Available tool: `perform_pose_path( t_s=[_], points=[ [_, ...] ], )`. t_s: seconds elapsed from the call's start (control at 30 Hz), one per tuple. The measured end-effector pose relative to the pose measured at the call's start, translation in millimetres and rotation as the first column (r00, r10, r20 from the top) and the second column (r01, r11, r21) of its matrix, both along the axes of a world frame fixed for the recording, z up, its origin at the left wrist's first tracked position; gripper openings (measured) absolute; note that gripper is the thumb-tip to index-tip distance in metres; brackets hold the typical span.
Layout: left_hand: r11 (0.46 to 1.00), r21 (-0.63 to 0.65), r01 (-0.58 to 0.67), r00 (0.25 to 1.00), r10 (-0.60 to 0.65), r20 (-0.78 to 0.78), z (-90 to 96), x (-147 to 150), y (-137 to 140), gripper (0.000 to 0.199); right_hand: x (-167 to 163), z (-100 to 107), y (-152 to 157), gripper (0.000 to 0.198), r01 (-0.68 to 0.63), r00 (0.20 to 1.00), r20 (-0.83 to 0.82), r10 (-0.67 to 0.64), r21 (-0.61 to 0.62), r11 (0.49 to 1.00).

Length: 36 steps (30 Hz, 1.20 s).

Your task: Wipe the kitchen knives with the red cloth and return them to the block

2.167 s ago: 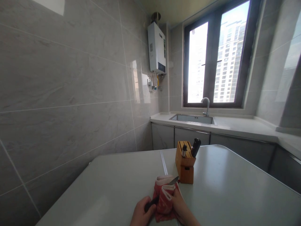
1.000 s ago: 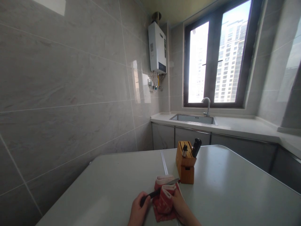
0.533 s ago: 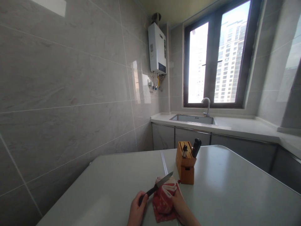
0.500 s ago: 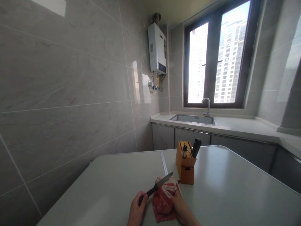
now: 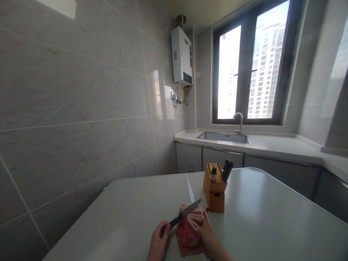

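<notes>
My left hand (image 5: 160, 237) is closed round the black handle of a kitchen knife (image 5: 191, 208). Its blade points up and to the right, lying over part of a red and white cloth (image 5: 187, 235). My right hand (image 5: 208, 235) grips the folded cloth from the right side, with its fingers partly hidden by the folds. Part of the cloth hangs down toward the table. Just beyond my right hand stands a wooden knife block (image 5: 216, 201). A black-handled knife (image 5: 227, 170) and another dark-handled tool (image 5: 213, 174) stick out of its top.
The pale table (image 5: 130, 210) has a metal seam (image 5: 189, 186) across its middle. Behind it runs a white counter (image 5: 274, 145) with a sink (image 5: 224, 137) and a tap (image 5: 239, 123). A water heater (image 5: 182, 56) hangs on the tiled wall left of the window (image 5: 246, 72).
The knife has shifted very slightly up and to the right over the cloth. Both hands keep their hold, and the knife block has not moved.
</notes>
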State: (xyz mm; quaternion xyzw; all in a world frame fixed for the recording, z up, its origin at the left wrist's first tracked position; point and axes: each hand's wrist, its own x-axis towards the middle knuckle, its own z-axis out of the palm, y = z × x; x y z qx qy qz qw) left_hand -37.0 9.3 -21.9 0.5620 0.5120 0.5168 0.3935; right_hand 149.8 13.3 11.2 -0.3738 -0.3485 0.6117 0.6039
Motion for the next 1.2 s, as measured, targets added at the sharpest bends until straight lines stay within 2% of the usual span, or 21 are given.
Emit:
perform_pose_path(
  t_s=[0.33, 0.73, 0.93, 1.03, 1.2],
  points=[
    [0.999, -0.032, 0.021, 0.997, -0.019, 0.076, -2.1, -0.1, 0.6, 0.04, 1.3, -4.8, 2.0, 0.041, -0.021, 1.0, -0.004, 0.021, -0.041, 0.999],
    [0.998, -0.059, 0.028, 0.994, -0.021, 0.105, -10.8, -1.3, 5.3, 0.041, -0.2, 2.4, 0.2, 0.041, 0.008, 1.0, 0.013, -0.008, -0.008, 1.0],
    [0.998, -0.055, 0.042, 0.994, -0.037, 0.1, -7.6, -1.4, 3.6, 0.039, -0.4, 1.9, 0.3, 0.041, -0.015, 1.0, 0.008, 0.015, -0.02, 1.0],
    [0.998, -0.033, 0.047, 0.998, -0.045, 0.046, -4.1, -0.8, 1.9, 0.039, -0.5, -3.7, 3.0, 0.041, -0.015, 1.0, -0.006, 0.015, -0.015, 1.0],
    [0.993, 0.078, 0.09, 0.984, -0.077, -0.158, 0.1, 0.9, 0.0, 0.035, 0.2, -10.6, 6.9, 0.037, 0.014, 1.0, 0.004, -0.014, -0.003, 1.0]
  ],
)
